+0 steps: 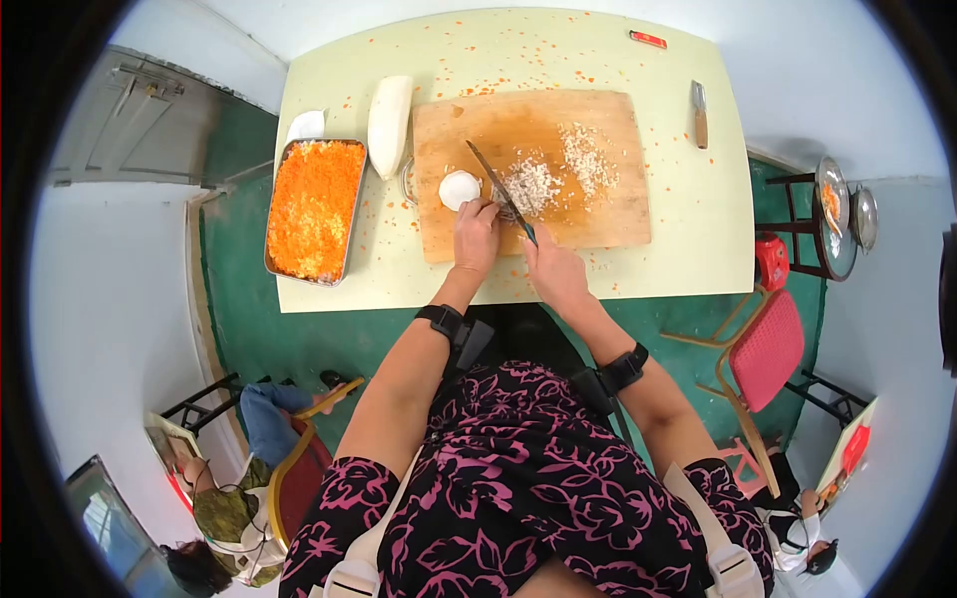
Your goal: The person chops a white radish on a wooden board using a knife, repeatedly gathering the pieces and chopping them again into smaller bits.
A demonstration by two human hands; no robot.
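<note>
The right hand (555,269) closes around a long, dark-bladed knife (492,177), its blade beside a finely chopped white heap (534,186) on the rectangular wooden board (598,227). The left hand (478,236) curls by a round white vegetable piece (460,189) there — whether it pinches anything, I cannot tell.

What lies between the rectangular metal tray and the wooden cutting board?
Head view: a long white vegetable, a silvery metal loop and scattered orange bits.

no legible words or numbers, small red object (648,40) on table (698,239), markings unreadable
</note>
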